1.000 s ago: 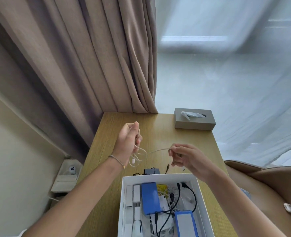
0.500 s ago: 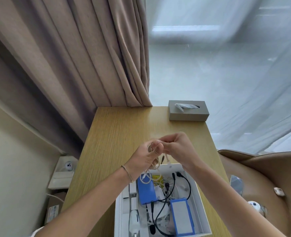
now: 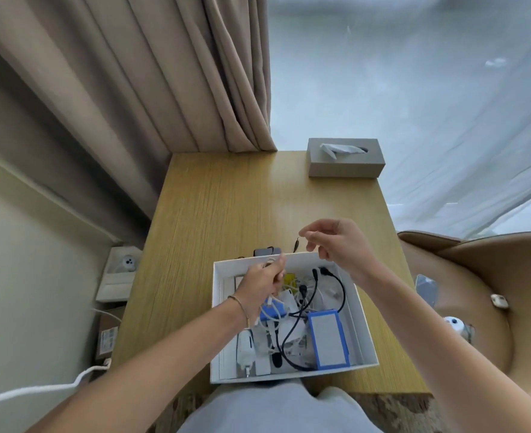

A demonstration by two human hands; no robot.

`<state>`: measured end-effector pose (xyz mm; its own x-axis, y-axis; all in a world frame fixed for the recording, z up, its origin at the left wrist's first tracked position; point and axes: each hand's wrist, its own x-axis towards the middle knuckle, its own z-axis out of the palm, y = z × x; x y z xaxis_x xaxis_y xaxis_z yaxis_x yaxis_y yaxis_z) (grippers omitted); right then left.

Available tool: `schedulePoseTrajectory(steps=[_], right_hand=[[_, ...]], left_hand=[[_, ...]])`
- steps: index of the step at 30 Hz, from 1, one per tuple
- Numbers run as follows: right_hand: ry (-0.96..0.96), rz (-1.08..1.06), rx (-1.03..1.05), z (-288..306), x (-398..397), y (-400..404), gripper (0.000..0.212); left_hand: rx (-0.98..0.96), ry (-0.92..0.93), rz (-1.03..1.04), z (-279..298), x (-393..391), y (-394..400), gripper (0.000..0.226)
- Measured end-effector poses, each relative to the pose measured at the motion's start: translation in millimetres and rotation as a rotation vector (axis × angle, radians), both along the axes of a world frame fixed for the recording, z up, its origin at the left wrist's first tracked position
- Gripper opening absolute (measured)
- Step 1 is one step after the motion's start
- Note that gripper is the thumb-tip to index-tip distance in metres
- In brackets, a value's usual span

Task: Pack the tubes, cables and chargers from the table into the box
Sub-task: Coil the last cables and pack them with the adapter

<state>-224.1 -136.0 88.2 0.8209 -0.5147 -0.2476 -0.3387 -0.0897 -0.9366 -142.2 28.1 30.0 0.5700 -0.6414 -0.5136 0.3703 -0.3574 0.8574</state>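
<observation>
the left hand (image 3: 262, 281) hangs over the far left part of the white box (image 3: 362, 310), its fingers curled round a coiled white cable (image 3: 270, 262) that trails down into the box. the right hand (image 3: 336, 245) hovers above the box's far rim, fingers loosely bent and holding nothing. inside the box lie black cables (image 3: 292, 332), a white charger (image 3: 245, 350) and two blue-edged packs (image 3: 328, 339). a black charger (image 3: 267, 252) sits on the table (image 3: 214, 214) just beyond the box, and a grey tissue box (image 3: 345, 160) stands at the far edge.
</observation>
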Motion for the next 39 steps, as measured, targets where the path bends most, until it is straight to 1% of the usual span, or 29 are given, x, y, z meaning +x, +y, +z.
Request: schedulePoseTrajectory(steps=[5,7,10,12,14,19,21,24,27,31,36,39], right_hand=[[0.081,-0.026,0.069,-22.2,-17.0,8.2,0.018],[0.107,-0.035,0.108,-28.0,-22.6,11.6,0.020],[0.129,-0.047,0.158,-34.2,-30.1,16.0,0.022],[0.142,-0.053,0.175,-38.0,-35.4,17.5,0.021],[0.155,-0.051,0.163,-42.4,-40.5,17.6,0.022],[0.177,-0.038,0.100,-51.6,-48.2,15.2,0.023],[0.188,-0.037,0.086,-55.0,-49.3,14.6,0.023],[0.187,-0.029,0.084,-59.3,-49.6,15.0,0.023],[0.180,-0.019,0.065,-60.3,-48.0,14.5,0.022],[0.163,-0.025,0.044,-58.4,-40.3,12.0,0.022],[0.104,-0.023,-0.017,-49.4,-21.6,4.4,0.020],[0.097,-0.025,-0.102,-44.5,-6.4,-2.6,0.016]], left_hand=[[0.096,0.100,0.061,-31.2,-27.7,2.9,0.062],[0.115,0.128,0.072,-39.3,-38.5,1.7,0.063],[0.105,0.222,0.146,-51.0,-53.7,0.3,0.054],[0.099,0.237,0.168,-57.4,-62.0,-0.3,0.047],[0.111,0.159,0.118,-64.8,-68.7,-0.8,0.045],[0.142,-0.153,-0.084,-78.8,-77.6,4.0,0.039],[0.142,-0.335,-0.190,-81.1,-77.9,7.1,0.037],[0.156,-0.657,-0.395,-81.1,-74.4,11.3,0.033],[0.097,-0.871,-0.442,-74.7,-66.0,13.9,0.030],[0.021,-0.986,-0.443,-58.4,-49.0,11.9,0.023],[-0.042,-1.012,-0.391,-30.7,-15.5,-0.3,0.019],[-0.003,-1.015,-0.318,-16.1,16.3,-12.7,0.017]])
